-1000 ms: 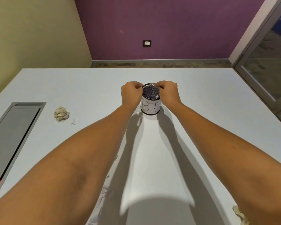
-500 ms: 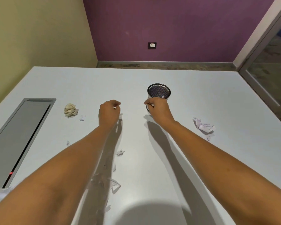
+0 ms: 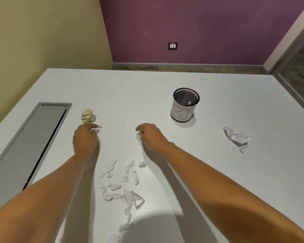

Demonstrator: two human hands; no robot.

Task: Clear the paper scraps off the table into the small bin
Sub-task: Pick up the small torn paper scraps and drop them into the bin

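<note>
Your left hand (image 3: 85,139): fingers pinch a white scrap (image 3: 96,130).
Your right hand (image 3: 150,135): fingers curl on a second scrap (image 3: 141,132).
Bin (image 3: 184,109): upright, toward the far edge of the bench (image 3: 130,88).

A second ago both hands were up at the rim of the small bin (image 3: 184,106); since then they have drawn back from it and dropped to the worktop (image 3: 147,88). The left hand (image 3: 84,139) has swung out leftward to just beside the crumpled beige ball (image 3: 88,116), fingertips now pinching a white scrap (image 3: 96,130), while the right hand (image 3: 150,135) has pulled clear of the bin and curls its fingers round a second scrap (image 3: 141,132)
</note>
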